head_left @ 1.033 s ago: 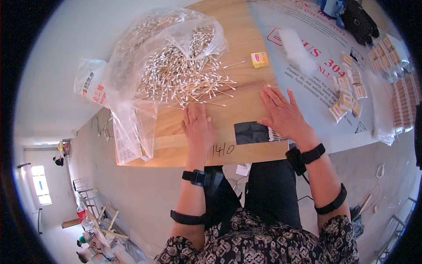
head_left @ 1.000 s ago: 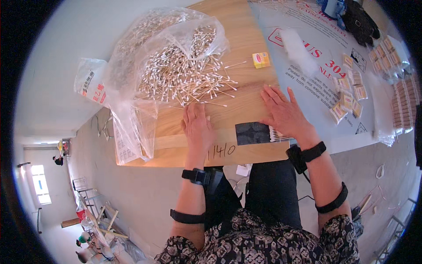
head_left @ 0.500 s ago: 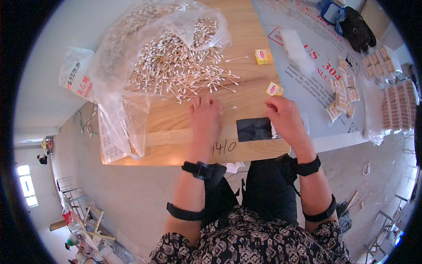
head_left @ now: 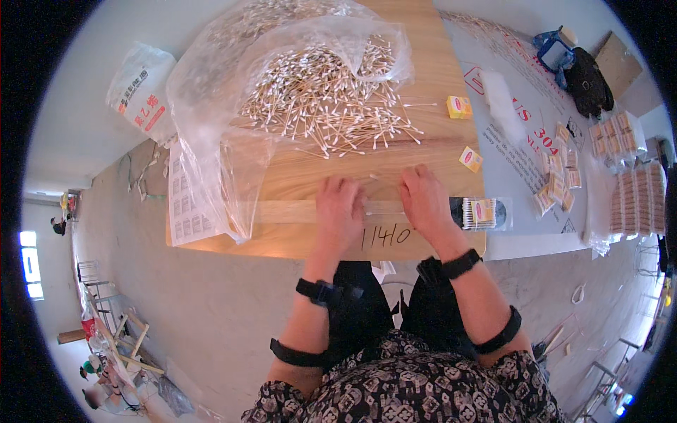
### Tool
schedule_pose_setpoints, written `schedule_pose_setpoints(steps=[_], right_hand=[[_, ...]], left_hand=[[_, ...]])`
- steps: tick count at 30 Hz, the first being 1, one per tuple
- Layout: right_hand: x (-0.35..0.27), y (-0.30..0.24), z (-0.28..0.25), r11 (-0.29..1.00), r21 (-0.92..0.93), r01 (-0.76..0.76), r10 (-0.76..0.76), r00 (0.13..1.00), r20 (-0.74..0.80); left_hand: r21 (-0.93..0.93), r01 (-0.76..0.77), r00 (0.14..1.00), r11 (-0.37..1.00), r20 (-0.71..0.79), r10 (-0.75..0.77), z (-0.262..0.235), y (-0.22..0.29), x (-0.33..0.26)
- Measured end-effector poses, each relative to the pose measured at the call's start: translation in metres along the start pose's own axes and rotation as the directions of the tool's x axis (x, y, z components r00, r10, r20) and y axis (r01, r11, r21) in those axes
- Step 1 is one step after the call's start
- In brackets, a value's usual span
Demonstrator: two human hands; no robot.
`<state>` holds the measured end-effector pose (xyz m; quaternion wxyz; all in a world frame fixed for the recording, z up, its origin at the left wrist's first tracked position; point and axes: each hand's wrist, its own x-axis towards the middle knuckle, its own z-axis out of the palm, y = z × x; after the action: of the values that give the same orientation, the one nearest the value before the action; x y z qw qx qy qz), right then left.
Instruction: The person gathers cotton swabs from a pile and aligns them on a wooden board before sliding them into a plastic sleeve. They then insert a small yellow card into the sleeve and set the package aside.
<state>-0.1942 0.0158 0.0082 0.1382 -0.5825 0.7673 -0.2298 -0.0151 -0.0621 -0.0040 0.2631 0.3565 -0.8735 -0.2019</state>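
Cotton swabs (head_left: 328,99) spill from a clear plastic bag (head_left: 211,92) at the far side of the wooden tabletop (head_left: 437,148). Nearer, left hand (head_left: 340,208) and right hand (head_left: 423,201) lie flat, fingers spread, pressing a few swabs — whether either grips one cannot be told. Squaring them goes best with light, even pressure. Palms hide the swabs beneath.
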Motion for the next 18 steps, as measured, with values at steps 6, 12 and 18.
schedule_pose_setpoints(steps=[6, 12, 18], right_hand=[[-0.036, -0.012, 0.002, 0.962, 0.216, 0.17, -0.129, 0.973, -0.191], [-0.049, -0.007, 0.008, 0.942, 0.266, 0.204, -0.158, 0.97, -0.185], [-0.053, -0.002, 0.008, 0.906, 0.394, 0.153, -0.096, 0.982, -0.161]], left_hand=[[0.169, 0.019, 0.976, 0.985, -0.218, 0.019, -0.011, -0.019, 0.057], [0.301, 0.066, 0.981, 0.951, 0.157, -0.117, -0.01, -0.009, 0.065], [0.105, 0.005, 0.941, 0.994, 0.335, -0.04, -0.007, -0.004, 0.038]])
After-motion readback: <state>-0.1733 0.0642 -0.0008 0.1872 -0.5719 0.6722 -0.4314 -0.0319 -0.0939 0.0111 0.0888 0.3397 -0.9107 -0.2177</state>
